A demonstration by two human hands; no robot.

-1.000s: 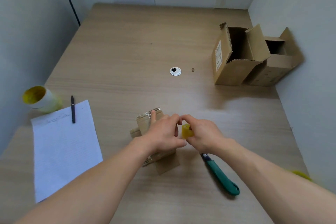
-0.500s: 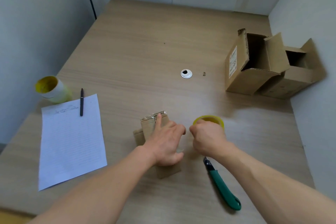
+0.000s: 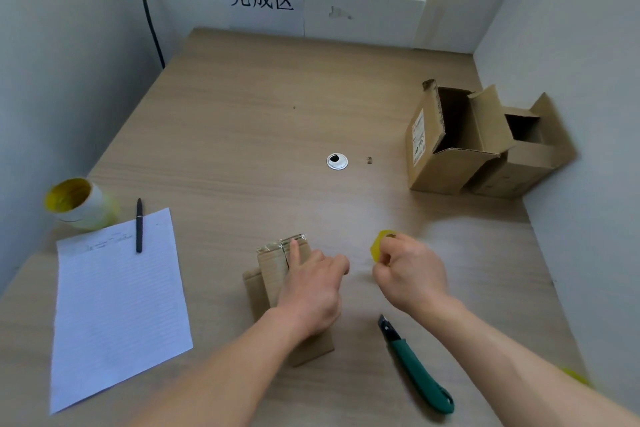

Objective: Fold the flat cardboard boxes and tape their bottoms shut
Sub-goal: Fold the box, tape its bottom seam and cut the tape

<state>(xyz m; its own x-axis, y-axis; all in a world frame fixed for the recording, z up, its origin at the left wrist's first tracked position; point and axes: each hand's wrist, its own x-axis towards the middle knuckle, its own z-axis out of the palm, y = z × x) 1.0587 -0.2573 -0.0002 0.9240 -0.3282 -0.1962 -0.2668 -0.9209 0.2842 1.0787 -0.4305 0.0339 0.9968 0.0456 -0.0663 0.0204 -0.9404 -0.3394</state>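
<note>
Left hand (image 3: 311, 288) open, pinning box (image 3: 272, 270); right hand (image 3: 412, 274) grip closed on tape (image 3: 378, 247); best pulled taut along seam

Desk (image 3: 242, 114) centre to far edge: open passage. Right edge blocked by two upright boxes (image 3: 450, 170). Left edge: paper sheet (image 3: 117, 305), pen (image 3: 139, 225), yellow roll (image 3: 78, 203). Cutter (image 3: 415, 367) near front edge.

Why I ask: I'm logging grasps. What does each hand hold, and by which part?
Right hand grips the yellow tape roll by its rim. Left hand holds nothing; it rests on the folded cardboard box.
</note>
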